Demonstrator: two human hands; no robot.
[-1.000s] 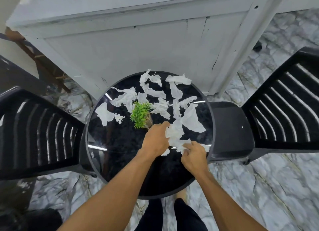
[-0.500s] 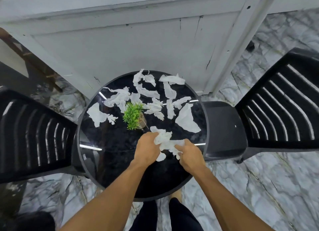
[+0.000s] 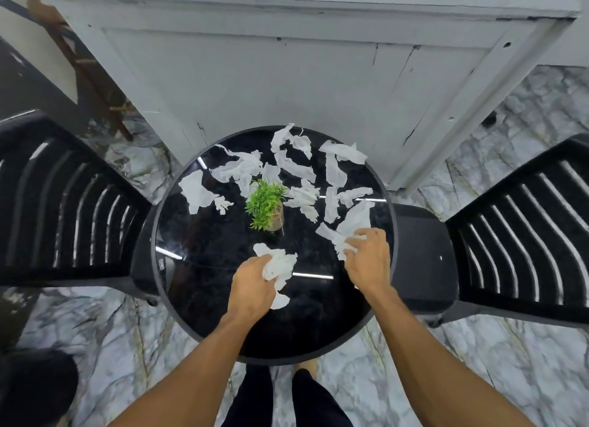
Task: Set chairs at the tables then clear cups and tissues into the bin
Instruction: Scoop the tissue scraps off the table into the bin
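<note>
**Surface** [image 3: 204,302]: round, glossy black with a dark rim. It stands in front of a white panelled door [image 3: 287,85] on a marble floor [image 3: 478,363].

**Potted plant** [image 3: 266,205]: small, green and upright, near the middle of the surface, between the near edge and most of the far tissue.

**Left chair** [image 3: 63,209] and **right chair** [image 3: 526,222]: black with slatted backs, one at each side, seats drawn up to the rim.

**Tissue pieces** [image 3: 296,166]: white and torn, scattered over the far half of the surface, beside and behind the plant. One larger piece [image 3: 196,192] lies apart at the left.

**Left hand** [image 3: 251,286]: over the near middle of the surface, fingers curled round a crumpled wad of tissue [image 3: 279,265]. A scrap of the wad pokes out below the fist.

**Right hand** [image 3: 368,260]: near the right rim, fingers and thumb curled, pinching a tissue strip [image 3: 334,235] whose far end lies on the surface.

**Hidden or unclear:** both chairs are cut off by the frame edges, and the left seat is mostly covered by the surface. A wooden frame [image 3: 89,72] at upper left is only partly seen. A dark shape [image 3: 35,385] at the lower left corner cannot be made out.
</note>
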